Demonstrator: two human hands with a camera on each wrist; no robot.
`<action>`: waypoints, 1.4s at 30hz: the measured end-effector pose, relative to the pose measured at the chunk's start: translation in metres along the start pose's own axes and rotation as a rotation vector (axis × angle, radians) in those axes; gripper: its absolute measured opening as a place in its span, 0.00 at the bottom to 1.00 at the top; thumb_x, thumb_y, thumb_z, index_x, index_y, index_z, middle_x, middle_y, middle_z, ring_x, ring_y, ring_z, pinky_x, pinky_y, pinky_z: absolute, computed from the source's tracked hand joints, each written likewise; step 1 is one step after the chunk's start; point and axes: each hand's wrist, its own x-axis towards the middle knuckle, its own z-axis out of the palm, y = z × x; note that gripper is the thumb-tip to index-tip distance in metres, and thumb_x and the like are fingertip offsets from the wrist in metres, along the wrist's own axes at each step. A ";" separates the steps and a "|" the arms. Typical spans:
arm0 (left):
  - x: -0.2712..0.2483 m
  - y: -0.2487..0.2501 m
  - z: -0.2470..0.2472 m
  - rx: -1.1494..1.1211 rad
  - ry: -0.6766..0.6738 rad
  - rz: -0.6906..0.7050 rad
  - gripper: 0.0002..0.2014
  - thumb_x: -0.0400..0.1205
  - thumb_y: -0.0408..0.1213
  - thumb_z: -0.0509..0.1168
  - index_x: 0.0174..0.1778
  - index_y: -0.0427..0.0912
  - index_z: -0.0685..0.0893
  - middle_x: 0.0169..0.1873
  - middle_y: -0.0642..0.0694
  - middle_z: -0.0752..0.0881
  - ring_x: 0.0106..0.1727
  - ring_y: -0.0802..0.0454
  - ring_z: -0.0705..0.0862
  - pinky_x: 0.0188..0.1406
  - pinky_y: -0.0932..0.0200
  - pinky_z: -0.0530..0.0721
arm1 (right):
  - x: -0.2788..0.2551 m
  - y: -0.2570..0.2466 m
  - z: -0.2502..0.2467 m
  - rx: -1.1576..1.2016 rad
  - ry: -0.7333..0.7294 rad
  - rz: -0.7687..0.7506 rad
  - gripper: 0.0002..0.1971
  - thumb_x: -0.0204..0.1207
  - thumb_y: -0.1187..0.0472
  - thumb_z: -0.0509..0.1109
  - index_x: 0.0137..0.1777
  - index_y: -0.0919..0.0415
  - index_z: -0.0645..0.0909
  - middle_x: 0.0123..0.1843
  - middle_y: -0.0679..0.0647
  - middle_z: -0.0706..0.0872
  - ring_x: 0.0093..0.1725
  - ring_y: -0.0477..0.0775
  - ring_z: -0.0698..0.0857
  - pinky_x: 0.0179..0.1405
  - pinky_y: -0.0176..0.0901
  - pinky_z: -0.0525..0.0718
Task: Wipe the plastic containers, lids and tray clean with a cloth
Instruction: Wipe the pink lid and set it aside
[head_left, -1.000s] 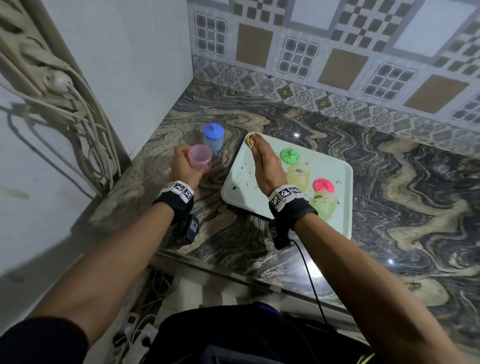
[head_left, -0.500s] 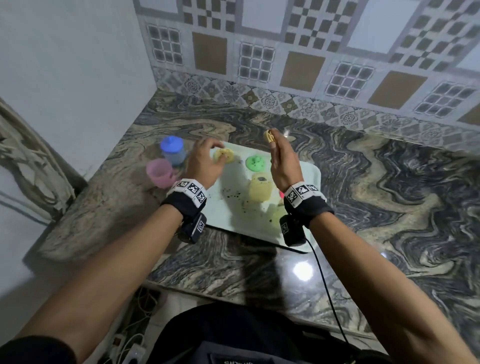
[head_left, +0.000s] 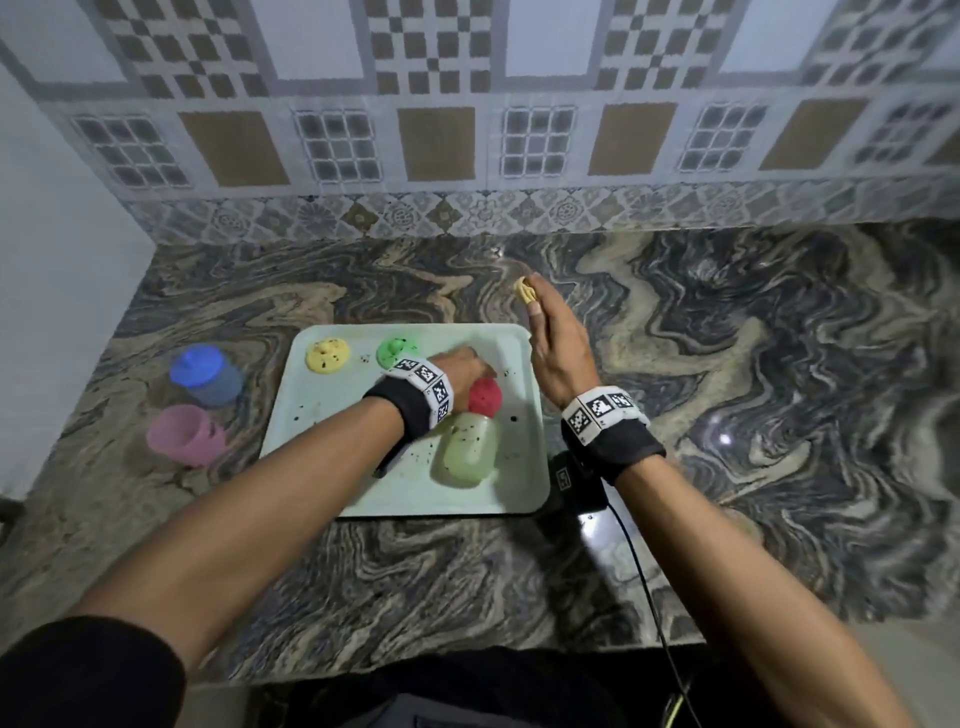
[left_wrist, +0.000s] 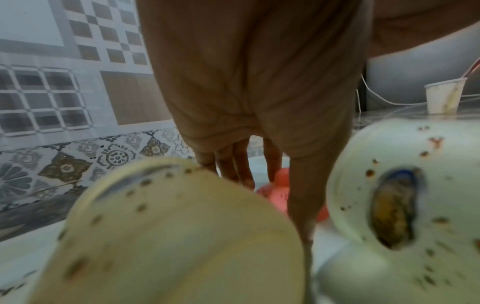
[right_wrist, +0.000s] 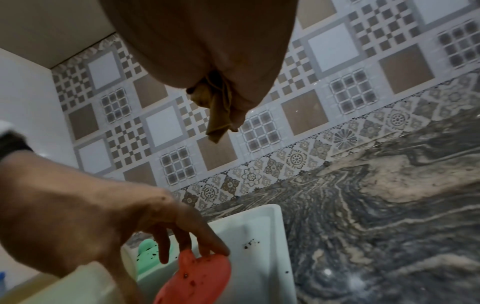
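Note:
A pale green tray (head_left: 405, 493) speckled with dark crumbs lies on the marble counter. On it are a yellow lid (head_left: 326, 355), a green lid (head_left: 396, 351), a red lid (head_left: 485, 397) and a spotted green container (head_left: 467, 449). A spotted yellow container (left_wrist: 168, 236) fills the front of the left wrist view. My left hand (head_left: 467, 366) reaches across the tray, fingers spread, fingertips (right_wrist: 207, 252) touching the red lid's (right_wrist: 197, 277) far edge. My right hand (head_left: 550, 338) hovers off the tray's far right corner and grips a bunched yellow cloth (head_left: 524, 293).
A blue-lidded container (head_left: 205, 375) and a pink cup (head_left: 184, 434) stand on the counter left of the tray. A tiled wall runs along the back and a white wall on the left. A stained paper cup (left_wrist: 444, 96) stands further off.
My left hand let go of the pink cup and crossed the tray rightward to the red lid. My right hand carried the cloth right, past the tray's corner.

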 end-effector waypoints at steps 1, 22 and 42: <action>-0.001 -0.002 0.001 -0.020 0.004 -0.001 0.26 0.72 0.47 0.76 0.67 0.49 0.82 0.63 0.42 0.79 0.64 0.40 0.81 0.67 0.47 0.79 | -0.002 0.001 -0.001 0.004 0.003 0.009 0.21 0.90 0.57 0.53 0.80 0.60 0.69 0.80 0.57 0.73 0.80 0.54 0.70 0.81 0.52 0.67; -0.089 -0.021 -0.072 -1.821 0.375 0.007 0.21 0.76 0.14 0.66 0.65 0.26 0.73 0.56 0.30 0.85 0.49 0.45 0.89 0.52 0.52 0.90 | -0.011 -0.081 0.060 -0.009 0.099 -0.013 0.19 0.90 0.55 0.54 0.75 0.60 0.74 0.72 0.57 0.81 0.70 0.53 0.80 0.71 0.45 0.76; -0.120 -0.060 -0.106 -1.818 0.574 0.029 0.25 0.75 0.13 0.66 0.68 0.28 0.73 0.57 0.33 0.86 0.47 0.47 0.90 0.41 0.59 0.90 | -0.003 -0.125 0.098 -0.109 0.138 -0.140 0.16 0.90 0.59 0.52 0.68 0.64 0.77 0.65 0.62 0.84 0.52 0.63 0.86 0.46 0.45 0.80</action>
